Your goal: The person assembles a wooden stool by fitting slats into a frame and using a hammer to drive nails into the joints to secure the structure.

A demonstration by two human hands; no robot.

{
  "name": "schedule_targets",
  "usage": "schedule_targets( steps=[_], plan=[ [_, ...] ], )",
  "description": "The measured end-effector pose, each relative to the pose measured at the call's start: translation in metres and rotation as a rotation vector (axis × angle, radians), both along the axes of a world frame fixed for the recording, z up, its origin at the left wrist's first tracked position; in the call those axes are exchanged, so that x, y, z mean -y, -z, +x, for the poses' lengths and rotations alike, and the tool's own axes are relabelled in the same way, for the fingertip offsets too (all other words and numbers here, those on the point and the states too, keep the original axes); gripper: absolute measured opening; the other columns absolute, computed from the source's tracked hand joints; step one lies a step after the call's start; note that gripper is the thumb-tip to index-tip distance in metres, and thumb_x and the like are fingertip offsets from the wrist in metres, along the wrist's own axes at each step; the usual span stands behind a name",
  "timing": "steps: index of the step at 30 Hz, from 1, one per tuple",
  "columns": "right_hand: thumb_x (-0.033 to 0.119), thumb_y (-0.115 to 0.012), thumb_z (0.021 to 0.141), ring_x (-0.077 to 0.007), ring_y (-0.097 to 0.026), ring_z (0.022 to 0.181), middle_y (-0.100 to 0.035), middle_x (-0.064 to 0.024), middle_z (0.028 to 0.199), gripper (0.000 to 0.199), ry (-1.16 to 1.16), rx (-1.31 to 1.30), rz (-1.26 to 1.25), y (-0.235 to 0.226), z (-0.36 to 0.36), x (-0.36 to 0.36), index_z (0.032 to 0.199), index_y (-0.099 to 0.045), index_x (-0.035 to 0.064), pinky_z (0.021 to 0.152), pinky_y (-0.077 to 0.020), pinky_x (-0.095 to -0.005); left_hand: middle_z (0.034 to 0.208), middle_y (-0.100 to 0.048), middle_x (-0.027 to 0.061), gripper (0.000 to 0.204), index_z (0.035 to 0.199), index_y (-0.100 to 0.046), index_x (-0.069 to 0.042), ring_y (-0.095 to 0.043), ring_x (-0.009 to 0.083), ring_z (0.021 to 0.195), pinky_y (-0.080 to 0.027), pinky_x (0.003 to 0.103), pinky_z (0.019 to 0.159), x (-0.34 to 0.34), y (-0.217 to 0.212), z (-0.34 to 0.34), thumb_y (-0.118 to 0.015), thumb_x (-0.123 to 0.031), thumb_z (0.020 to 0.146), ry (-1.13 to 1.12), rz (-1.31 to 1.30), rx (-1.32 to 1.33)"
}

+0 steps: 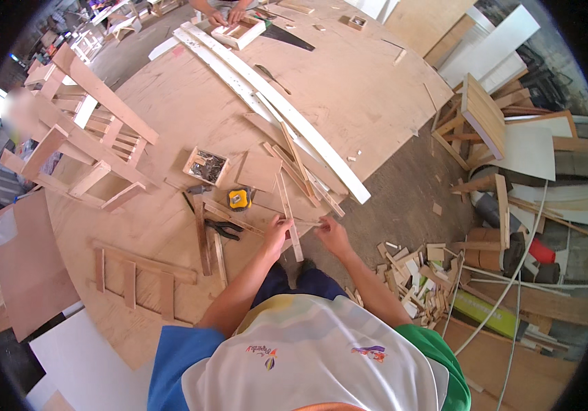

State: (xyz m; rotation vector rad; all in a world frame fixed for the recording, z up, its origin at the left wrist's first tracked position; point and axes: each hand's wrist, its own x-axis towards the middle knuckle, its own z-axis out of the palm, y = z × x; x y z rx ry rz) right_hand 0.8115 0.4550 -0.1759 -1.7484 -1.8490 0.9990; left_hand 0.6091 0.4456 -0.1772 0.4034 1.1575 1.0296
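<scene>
My left hand (277, 233) is closed around a narrow wooden strip (284, 197), which slants past the table's near edge above my legs. To its right, my right hand (334, 238) has its fingers pinched together. A thin pale piece seems to run between the two hands, too small to make out. Beyond my left hand lie a yellow tape measure (239, 198), dark-handled pliers (224, 228) and a flat square of wood (260, 171). An open wooden box (207, 166) holds small dark metal pieces, perhaps nails.
Long white boards (308, 140) cross the wooden table (356, 75). A slatted frame (147, 264) lies at left, below a larger wooden frame (88, 130). Across the table, another person's hands (229, 15) work at a small box near a saw (287, 37). Offcuts (410, 274) heap on the right floor.
</scene>
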Motion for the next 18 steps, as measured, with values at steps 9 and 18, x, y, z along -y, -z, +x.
schedule_targets(
  steps=[9, 18],
  plan=[
    [0.009, -0.055, 0.081, -0.0370, -0.054, 0.101, -0.052, -0.0210, 0.108, 0.034, -0.215, 0.544, 0.019, 0.042, 0.026, -0.081, 0.113, -0.048, 0.0013, 0.082, -0.0502, -0.0425, 0.079, -0.058, 0.0069, 0.025, 0.105, -0.051, -0.002, -0.060, 0.0156, 0.066, -0.053, 0.028, 0.059, 0.001, -0.013, -0.025, -0.060, -0.014, 0.086, -0.282, -0.070, -0.174],
    [0.012, -0.055, 0.081, -0.0393, -0.057, 0.097, -0.052, -0.0223, 0.107, 0.034, -0.547, 0.463, 0.064, 0.045, 0.048, -0.106, 0.113, -0.044, 0.0049, 0.076, -0.0517, -0.0465, 0.076, -0.057, 0.0062, 0.031, 0.112, -0.048, -0.004, -0.058, 0.0168, 0.058, -0.048, 0.028, 0.052, -0.016, -0.028, 0.033, -0.061, -0.011, 0.084, -0.553, -0.045, -0.112]
  ],
)
